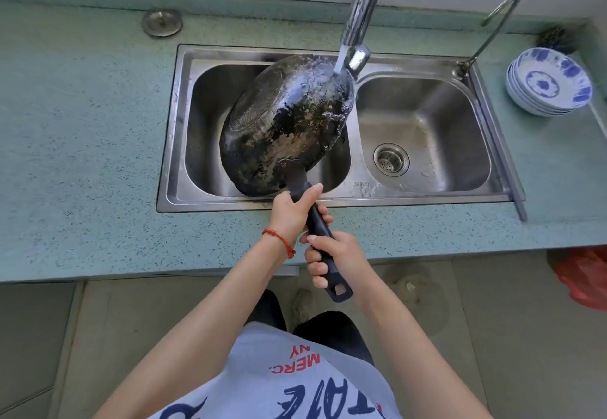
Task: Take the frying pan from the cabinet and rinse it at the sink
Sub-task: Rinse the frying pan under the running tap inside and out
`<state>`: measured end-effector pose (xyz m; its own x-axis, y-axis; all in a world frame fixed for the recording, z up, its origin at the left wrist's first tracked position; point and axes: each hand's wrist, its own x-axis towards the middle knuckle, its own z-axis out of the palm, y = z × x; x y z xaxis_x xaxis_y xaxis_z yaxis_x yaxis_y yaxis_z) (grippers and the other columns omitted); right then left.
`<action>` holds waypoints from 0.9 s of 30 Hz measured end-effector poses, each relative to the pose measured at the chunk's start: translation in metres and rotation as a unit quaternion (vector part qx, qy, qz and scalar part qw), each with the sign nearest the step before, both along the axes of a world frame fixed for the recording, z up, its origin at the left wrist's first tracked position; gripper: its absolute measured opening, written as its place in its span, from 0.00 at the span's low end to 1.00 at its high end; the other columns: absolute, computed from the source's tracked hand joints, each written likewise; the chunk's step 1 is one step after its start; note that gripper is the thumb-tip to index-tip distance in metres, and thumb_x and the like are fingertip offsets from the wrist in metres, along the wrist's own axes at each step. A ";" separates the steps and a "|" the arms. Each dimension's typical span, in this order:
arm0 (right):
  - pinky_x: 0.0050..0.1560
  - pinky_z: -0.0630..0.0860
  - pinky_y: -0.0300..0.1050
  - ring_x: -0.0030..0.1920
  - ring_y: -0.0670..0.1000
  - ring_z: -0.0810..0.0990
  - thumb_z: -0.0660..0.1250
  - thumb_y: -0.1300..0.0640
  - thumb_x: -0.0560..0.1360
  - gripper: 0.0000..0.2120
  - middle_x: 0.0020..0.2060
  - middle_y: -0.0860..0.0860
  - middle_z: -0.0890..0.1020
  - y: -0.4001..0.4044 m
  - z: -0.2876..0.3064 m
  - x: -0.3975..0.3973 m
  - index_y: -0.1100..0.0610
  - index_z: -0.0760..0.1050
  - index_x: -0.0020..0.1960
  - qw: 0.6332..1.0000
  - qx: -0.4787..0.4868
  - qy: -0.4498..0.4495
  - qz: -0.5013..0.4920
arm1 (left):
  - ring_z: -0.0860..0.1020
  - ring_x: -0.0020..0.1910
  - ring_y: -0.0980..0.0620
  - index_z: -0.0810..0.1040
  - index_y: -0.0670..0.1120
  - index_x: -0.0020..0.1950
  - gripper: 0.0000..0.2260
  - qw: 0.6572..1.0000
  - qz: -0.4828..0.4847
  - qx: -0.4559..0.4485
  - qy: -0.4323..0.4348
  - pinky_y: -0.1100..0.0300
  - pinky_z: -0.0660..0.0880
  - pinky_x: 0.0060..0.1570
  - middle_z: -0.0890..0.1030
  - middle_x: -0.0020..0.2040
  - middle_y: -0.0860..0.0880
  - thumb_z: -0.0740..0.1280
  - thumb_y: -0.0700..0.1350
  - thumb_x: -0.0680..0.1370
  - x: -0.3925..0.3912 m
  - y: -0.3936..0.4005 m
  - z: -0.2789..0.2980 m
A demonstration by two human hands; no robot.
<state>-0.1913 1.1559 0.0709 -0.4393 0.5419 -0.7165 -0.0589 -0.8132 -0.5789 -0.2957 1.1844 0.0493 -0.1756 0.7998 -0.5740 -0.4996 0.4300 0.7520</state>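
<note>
A speckled blue-green counter (82,142) runs across the view, with a stainless double sink (331,203) set into it; the left basin is largely covered by the pan, and the right basin (423,129) shows its round drain strainer (391,159). A tall chrome faucet (361,14) arches over the divider between the basins, and a thin stream of water (340,62) falls from its spout. A second, thinner gooseneck tap (492,29) stands at the sink's far right corner. On the counter to the right sits a stack of white bowls with blue patterns (548,81), and a round metal cap (161,23) lies flush in the counter at the far left. Below the counter edge is a grey tiled floor, with something red (583,279) at the right. The frying pan (285,123) is held over the left basin, tilted with its scorched, blotchy underside facing up, and the water strikes its far rim near the spout. Its long black handle (320,228) reaches back over the counter's front edge. The left hand (294,213), with a red bead bracelet (279,241) on the wrist, has its grip wrapped around the handle's upper part, thumb laid along it toward the pan. The right hand (335,257) has its grip closed around the lower part, just above the hanging hole at the end.
</note>
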 end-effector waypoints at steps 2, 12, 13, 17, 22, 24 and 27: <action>0.18 0.65 0.34 0.19 0.45 0.67 0.58 0.64 0.78 0.05 0.24 0.50 0.70 0.000 0.001 0.000 0.61 0.70 0.44 1.000 -0.001 0.003 -0.003 | 0.76 0.21 0.54 0.70 0.41 0.38 0.09 1.000 -0.006 -0.002 0.006 0.62 0.75 0.25 0.75 0.22 0.51 0.65 0.42 0.76 0.000 0.000 -0.001; 0.17 0.65 0.34 0.18 0.44 0.67 0.57 0.64 0.78 0.06 0.24 0.50 0.69 -0.001 0.001 0.005 0.61 0.69 0.43 0.999 -0.005 0.016 -0.034 | 0.76 0.22 0.54 0.71 0.42 0.37 0.09 0.999 -0.047 0.003 0.009 0.62 0.76 0.26 0.75 0.21 0.52 0.65 0.43 0.76 0.007 0.004 -0.001; 0.17 0.65 0.34 0.18 0.44 0.67 0.57 0.65 0.78 0.06 0.24 0.50 0.69 -0.001 0.000 0.006 0.61 0.69 0.43 0.999 -0.005 0.018 -0.037 | 0.76 0.22 0.54 0.71 0.42 0.37 0.09 0.999 -0.052 0.002 0.013 0.62 0.76 0.26 0.75 0.21 0.52 0.65 0.43 0.76 0.008 0.004 -0.001; 0.17 0.65 0.34 0.18 0.44 0.67 0.56 0.65 0.78 0.06 0.23 0.49 0.70 -0.003 -0.002 0.006 0.61 0.69 0.42 0.998 -0.010 0.029 -0.051 | 0.76 0.22 0.54 0.71 0.42 0.36 0.10 0.997 -0.067 -0.001 0.028 0.62 0.76 0.26 0.76 0.21 0.52 0.65 0.44 0.77 0.010 0.004 0.000; 0.17 0.65 0.33 0.18 0.44 0.67 0.56 0.64 0.78 0.07 0.23 0.49 0.69 -0.004 -0.002 0.005 0.61 0.69 0.42 0.996 -0.027 0.054 -0.067 | 0.77 0.22 0.53 0.71 0.43 0.34 0.12 0.995 -0.082 -0.001 0.057 0.58 0.74 0.31 0.76 0.21 0.51 0.65 0.45 0.76 0.011 0.006 -0.002; 0.17 0.65 0.33 0.18 0.44 0.67 0.56 0.64 0.78 0.07 0.23 0.49 0.69 -0.004 -0.002 0.005 0.61 0.69 0.42 0.995 -0.033 0.070 -0.069 | 0.77 0.23 0.54 0.71 0.44 0.34 0.12 0.994 -0.083 0.002 0.064 0.59 0.75 0.30 0.76 0.21 0.51 0.66 0.45 0.76 0.011 0.007 -0.002; 0.17 0.66 0.34 0.19 0.43 0.67 0.56 0.65 0.78 0.08 0.24 0.49 0.69 -0.004 -0.001 0.003 0.60 0.67 0.40 0.993 -0.030 0.092 -0.075 | 0.77 0.22 0.54 0.71 0.44 0.35 0.11 0.996 -0.074 0.007 0.058 0.60 0.76 0.29 0.77 0.21 0.51 0.66 0.44 0.76 0.009 0.007 0.000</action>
